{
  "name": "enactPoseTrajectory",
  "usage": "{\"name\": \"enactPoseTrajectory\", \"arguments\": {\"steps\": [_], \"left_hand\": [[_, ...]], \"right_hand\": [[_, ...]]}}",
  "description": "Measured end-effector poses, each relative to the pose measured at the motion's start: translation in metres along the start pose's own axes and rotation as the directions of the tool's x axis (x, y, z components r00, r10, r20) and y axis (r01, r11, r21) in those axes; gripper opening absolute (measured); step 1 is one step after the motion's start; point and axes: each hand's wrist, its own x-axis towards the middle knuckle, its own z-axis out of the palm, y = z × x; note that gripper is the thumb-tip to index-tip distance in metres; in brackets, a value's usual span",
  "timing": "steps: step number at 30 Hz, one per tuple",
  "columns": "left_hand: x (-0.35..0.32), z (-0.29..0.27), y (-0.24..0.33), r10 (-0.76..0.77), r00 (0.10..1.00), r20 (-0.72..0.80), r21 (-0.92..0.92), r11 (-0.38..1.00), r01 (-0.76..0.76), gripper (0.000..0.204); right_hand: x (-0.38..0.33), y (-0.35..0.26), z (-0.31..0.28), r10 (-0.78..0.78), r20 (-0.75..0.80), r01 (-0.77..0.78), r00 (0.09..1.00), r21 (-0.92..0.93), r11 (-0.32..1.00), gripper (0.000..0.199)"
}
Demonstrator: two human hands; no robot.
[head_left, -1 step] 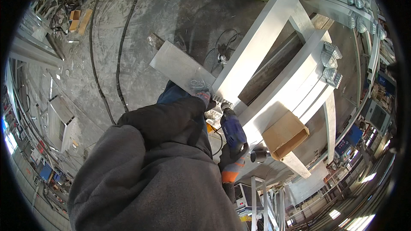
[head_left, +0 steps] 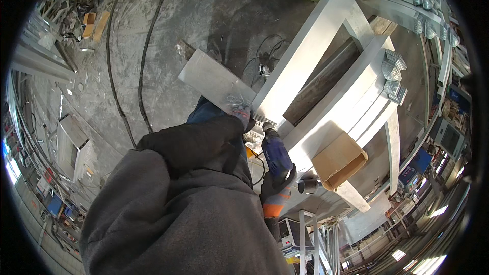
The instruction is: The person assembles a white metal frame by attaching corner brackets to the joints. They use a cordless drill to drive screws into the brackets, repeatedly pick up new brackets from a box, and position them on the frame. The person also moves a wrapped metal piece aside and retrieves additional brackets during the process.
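My right hand (head_left: 276,189), in a grey and orange glove, is closed around the grip of a blue and black power drill (head_left: 276,154). The drill's front end meets the ribbed end piece (head_left: 264,120) of a long silver metal beam (head_left: 310,46). Close beside that end, my gloved left hand (head_left: 243,116) is closed, its fingers partly hidden by the sleeve and metal. It touches the near end of a shorter flat metal piece (head_left: 216,79) with faint chalk marks. What its fingers grip is hidden.
An open cardboard box (head_left: 338,160) sits on pale beams (head_left: 341,104) to the right, with a dark cylinder (head_left: 307,186) next to it. Ribbed silver fittings (head_left: 393,74) lie farther right. A black hose (head_left: 147,46) loops over the floor at left.
The drill and my right hand have shifted very slightly to the left. My left hand and the beams show no clear movement.
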Motion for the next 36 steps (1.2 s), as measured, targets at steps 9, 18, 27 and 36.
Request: {"name": "enactPoseTrajectory", "arguments": {"steps": [9, 18, 27, 36], "left_hand": [[-0.076, -0.132, 0.084, 0.836, 0.463, -0.295, -0.527, 0.261, -0.809, 0.056], [-0.063, -0.109, 0.101, 0.841, 0.337, -0.423, -0.558, 0.051, -0.828, 0.025], [-0.064, -0.092, 0.108, 0.697, 0.466, -0.546, -0.615, 0.045, -0.788, 0.028], [-0.071, -0.079, 0.105, 0.671, 0.468, -0.575, -0.556, 0.099, -0.825, 0.036]], "right_hand": [[0.025, -0.011, 0.008, -0.28, 0.294, 0.245, 0.914, 0.15, 0.958, 0.065], [0.031, 0.048, -0.014, -0.342, 0.494, 0.585, 0.799, -0.511, 0.63, 0.052], [0.048, 0.049, -0.036, -0.15, 0.57, 0.417, 0.808, -0.372, 0.83, 0.061], [0.047, 0.06, -0.033, -0.031, 0.627, 0.404, 0.779, -0.463, 0.789, 0.071]]}}
